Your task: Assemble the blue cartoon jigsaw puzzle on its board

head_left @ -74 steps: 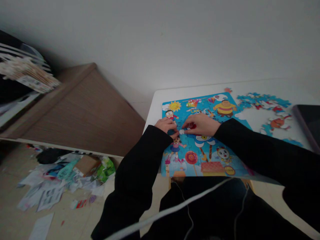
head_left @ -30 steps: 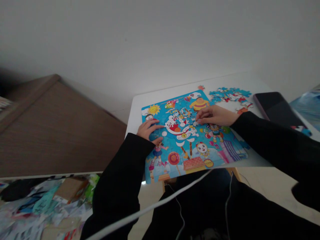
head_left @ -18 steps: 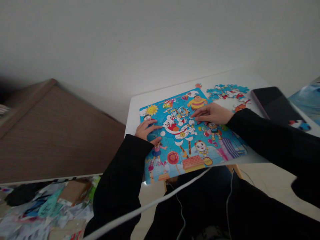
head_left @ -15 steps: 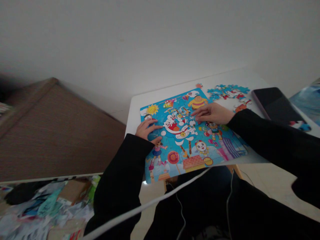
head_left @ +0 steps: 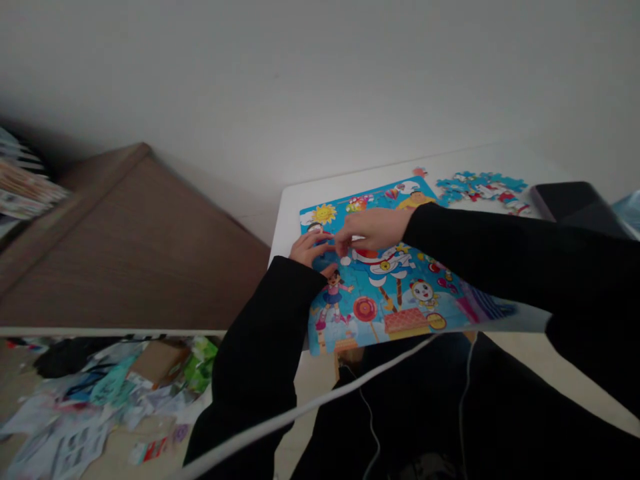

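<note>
Well, the right hand [head_left: 373,230] is bunching its fingertips [head_left: 343,245] down onto a blue cartoon jigsaw puzzle [head_left: 367,313], and in this dim, slightly soft view it is hard to tell whether they are grasping a piece or only pressing on one. The left hand [head_left: 310,250] is lying open with its fingers spread, bracing the picture just beside those fingertips, so the two hands are nearly touching above a printed girl in a pink top. That pairing looks sound: one hand is pinning the surface while the other is working at a seam, and a light, level press seems better suited here than force. The puzzle is lying on a white table [head_left: 475,167], and the black right sleeve [head_left: 500,247] is crossing above it, blocking part of the picture. Farther along the table, a cluster of loose puzzle pieces [head_left: 480,187] is lying past the top corner, with a stray piece [head_left: 419,172] near the top edge and a dark tablet or phone [head_left: 575,200] to the right. Below left, crumpled paper and a cardboard scrap [head_left: 160,353] are littering the floor beside a brown wood-grain panel [head_left: 125,247], while a white cable [head_left: 300,407] is running across the view.
</note>
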Available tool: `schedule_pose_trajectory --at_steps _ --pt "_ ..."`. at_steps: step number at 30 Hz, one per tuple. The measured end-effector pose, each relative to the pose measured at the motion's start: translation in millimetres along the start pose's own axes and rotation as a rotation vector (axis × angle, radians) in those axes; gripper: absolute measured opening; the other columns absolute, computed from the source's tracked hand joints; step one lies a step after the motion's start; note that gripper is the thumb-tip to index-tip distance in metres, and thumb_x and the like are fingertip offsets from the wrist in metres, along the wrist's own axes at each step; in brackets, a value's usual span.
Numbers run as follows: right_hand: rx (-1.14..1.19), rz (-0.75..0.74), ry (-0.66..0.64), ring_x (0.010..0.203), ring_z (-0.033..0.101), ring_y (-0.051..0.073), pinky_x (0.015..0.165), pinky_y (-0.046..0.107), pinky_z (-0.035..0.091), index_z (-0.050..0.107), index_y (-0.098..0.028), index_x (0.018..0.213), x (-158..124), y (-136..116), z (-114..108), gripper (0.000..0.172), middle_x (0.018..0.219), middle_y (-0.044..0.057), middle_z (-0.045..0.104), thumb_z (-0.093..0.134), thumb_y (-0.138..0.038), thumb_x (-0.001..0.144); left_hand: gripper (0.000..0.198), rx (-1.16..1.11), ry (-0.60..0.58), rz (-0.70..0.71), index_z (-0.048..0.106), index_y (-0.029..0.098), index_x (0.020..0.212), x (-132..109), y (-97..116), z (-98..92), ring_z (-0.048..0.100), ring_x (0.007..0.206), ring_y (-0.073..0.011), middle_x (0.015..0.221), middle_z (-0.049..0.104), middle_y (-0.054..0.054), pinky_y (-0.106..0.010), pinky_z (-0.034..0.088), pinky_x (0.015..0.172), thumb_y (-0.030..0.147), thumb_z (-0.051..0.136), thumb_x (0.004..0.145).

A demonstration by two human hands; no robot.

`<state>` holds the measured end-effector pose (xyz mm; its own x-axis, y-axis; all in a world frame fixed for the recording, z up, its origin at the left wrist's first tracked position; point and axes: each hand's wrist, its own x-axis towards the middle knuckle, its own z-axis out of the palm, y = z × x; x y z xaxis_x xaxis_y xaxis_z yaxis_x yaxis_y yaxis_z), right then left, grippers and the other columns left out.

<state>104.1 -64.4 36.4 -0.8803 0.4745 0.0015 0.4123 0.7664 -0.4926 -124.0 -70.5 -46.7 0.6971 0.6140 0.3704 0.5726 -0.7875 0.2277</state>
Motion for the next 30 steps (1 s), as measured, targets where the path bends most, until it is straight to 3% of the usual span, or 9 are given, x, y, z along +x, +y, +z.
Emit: schedule_pose_trajectory --at_steps 3,6,10,14,20,30 --pt "-0.104 -0.011 0.055 0.091 0.059 0.016 0.078 0.028 0.041 0.067 -0.024 0.098 14.9 -4.4 8.6 0.026 0.097 0.002 0.068 0.052 -0.014 0.079 0.029 -0.006 0.024 -0.032 0.066 0.019 0.098 -1.1 -2.4 -2.3 0.048 0.117 -0.0274 0.113 0.061 -0.008 -0.043 0.040 0.100 0.037 0.059 0.076" --pt "-0.174 0.123 0.140 0.083 0.061 0.018 0.069 0.028 0.041 0.067 -0.022 0.096 10.6 -2.1 17.8 0.022 0.091 0.004 0.069 0.054 -0.031 0.082 0.023 -0.015 0.037 -0.038 0.068 0.021 0.094 -0.4 -1.1 -6.1 0.049 0.115 -0.0244 0.109 0.063 -0.005 -0.040 0.040 0.100 0.032 0.058 0.076" --pt "-0.245 0.283 0.126 0.088 0.061 0.022 0.064 0.028 0.040 0.067 -0.023 0.099 -2.5 -3.0 33.2 0.032 0.097 0.005 0.068 0.058 -0.046 0.079 0.017 -0.051 0.057 0.014 0.070 0.022 0.087 1.7 0.1 -9.0 0.054 0.106 -0.0220 0.100 0.065 -0.004 -0.036 0.042 0.096 0.026 0.058 0.075" --pt "-0.254 0.215 0.134 0.100 0.057 0.022 0.071 0.030 0.042 0.065 -0.024 0.106 -6.7 -5.1 46.1 0.028 0.109 0.004 0.065 0.053 -0.038 0.084 0.014 -0.073 0.078 0.073 0.070 0.022 0.083 2.8 -2.2 -8.2 0.059 0.093 -0.0191 0.091 0.067 -0.003 -0.034 0.044 0.089 0.026 0.059 0.075" --pt "-0.197 0.155 0.162 0.095 0.058 0.020 0.076 0.030 0.043 0.068 -0.025 0.103 -8.5 3.3 50.4 0.025 0.103 0.004 0.065 0.052 -0.033 0.086 0.014 -0.072 0.094 0.054 0.070 0.022 0.080 3.1 -1.6 -4.2 0.061 0.082 -0.0166 0.082 0.067 -0.001 -0.033 0.046 0.081 0.034 0.062 0.077" --pt "-0.040 0.267 0.259 0.082 0.058 0.017 0.070 0.027 0.040 0.070 -0.024 0.100 -7.3 3.0 60.5 0.024 0.098 0.005 0.063 0.058 -0.034 0.082 0.015 -0.073 0.032 -0.103 0.068 0.021 0.082 4.6 12.3 -7.5 0.059 0.085 -0.0170 0.082 0.066 -0.002 -0.032 0.047 0.083 0.035 0.065 0.077"
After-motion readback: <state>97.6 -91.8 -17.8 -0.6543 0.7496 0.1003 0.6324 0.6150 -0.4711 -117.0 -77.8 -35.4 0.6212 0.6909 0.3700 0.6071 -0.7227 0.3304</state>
